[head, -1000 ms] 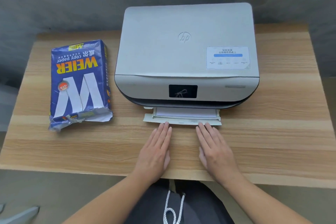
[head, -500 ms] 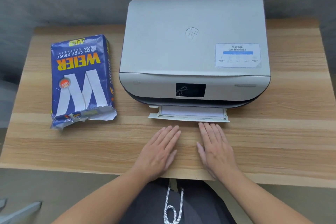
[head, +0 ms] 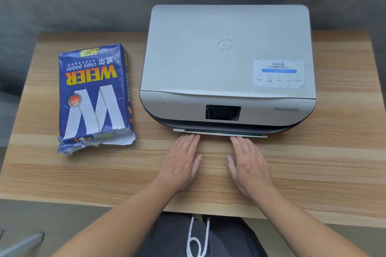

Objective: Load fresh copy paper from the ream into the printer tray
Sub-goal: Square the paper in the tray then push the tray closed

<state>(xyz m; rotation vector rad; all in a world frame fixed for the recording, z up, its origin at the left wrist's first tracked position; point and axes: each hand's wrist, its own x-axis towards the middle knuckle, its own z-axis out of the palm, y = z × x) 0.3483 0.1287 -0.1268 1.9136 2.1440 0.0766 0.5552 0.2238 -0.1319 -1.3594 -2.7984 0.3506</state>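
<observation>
A white printer [head: 208,64] stands at the back of the wooden table [head: 334,152]. Its paper tray [head: 219,132] is almost fully inside, with only a thin front lip showing under the dark slot. My left hand [head: 181,160] and my right hand [head: 248,162] lie flat on the table, fingers straight, fingertips touching the tray's front edge. Both hands hold nothing. A blue ream of copy paper [head: 94,96] lies to the printer's left, its near end torn open.
A grey wall or sofa back runs behind the table. The table's near edge is just in front of my lap. A grey object [head: 20,244] shows at the bottom left, below the table.
The tray stuck out with white paper showing before; now it has slid into the printer. Both hands moved forward with it, fingertips against its front.
</observation>
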